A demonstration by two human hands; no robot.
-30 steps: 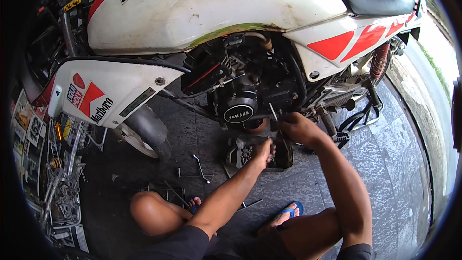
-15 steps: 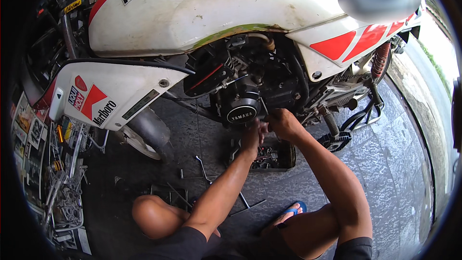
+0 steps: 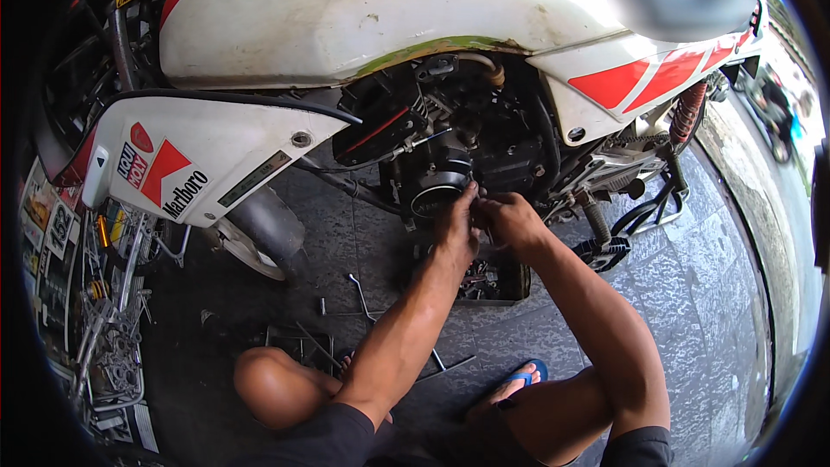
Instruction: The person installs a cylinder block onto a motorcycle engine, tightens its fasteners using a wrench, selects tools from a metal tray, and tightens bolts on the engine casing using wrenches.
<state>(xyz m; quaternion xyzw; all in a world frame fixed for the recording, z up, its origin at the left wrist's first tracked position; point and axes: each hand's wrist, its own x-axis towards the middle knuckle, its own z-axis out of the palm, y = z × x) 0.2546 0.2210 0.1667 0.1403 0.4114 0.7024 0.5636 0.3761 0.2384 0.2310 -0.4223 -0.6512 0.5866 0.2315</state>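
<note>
Both hands are together at the lower right edge of the round black engine cover (image 3: 439, 166) on a white motorcycle. My left hand (image 3: 456, 229) reaches up against the cover's rim, its fingers drawn together. Whatever is in those fingers is hidden. Right beside it, my right hand (image 3: 512, 218) has its fingers curled in a pinch toward the left one. What it grips is too small and covered to make out. Below the hands stands a dark open toolbox (image 3: 494, 281) with jumbled metal parts and tools in it, partly behind my left forearm.
A white fuel tank (image 3: 346, 17) overhangs the engine. At left hangs a white side fairing (image 3: 233, 151) before the front wheel (image 3: 264, 233). A wrench (image 3: 359, 292) and a T-handle (image 3: 445, 369) lie on the dark tiles. Metal frame parts (image 3: 117, 337) crowd the far left.
My left hand has risen to the cover's rim. A thin metal rod that stood up by my right fingers no longer shows. A motorbike has appeared on the road at right.
</note>
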